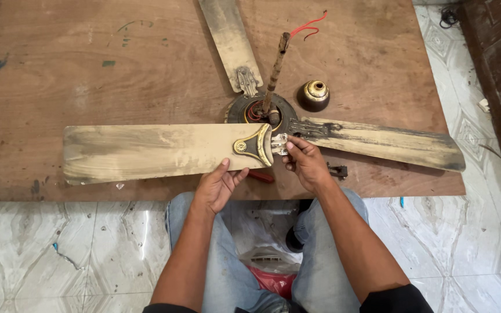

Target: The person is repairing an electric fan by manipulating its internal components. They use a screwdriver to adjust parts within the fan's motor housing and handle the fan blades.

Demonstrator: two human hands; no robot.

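Ceiling fan on a plywood board [59,69], motor [262,111] near the board's near edge, downrod [277,64] pointing up and away with red wires [308,26] at its tip.

Left hand [218,185] grips the near long edge of one blade [152,152] — thumb on top, fingers underneath. Right hand [304,162] pinches that blade's bracket [278,143] at the motor end.

Judged state: this blade looks detached or nearly so, lying across the board's near edge. Two other blades [230,40] [389,142] seem still attached. Canopy cup [315,94] stands apart, right of the motor. Screws not discernible.
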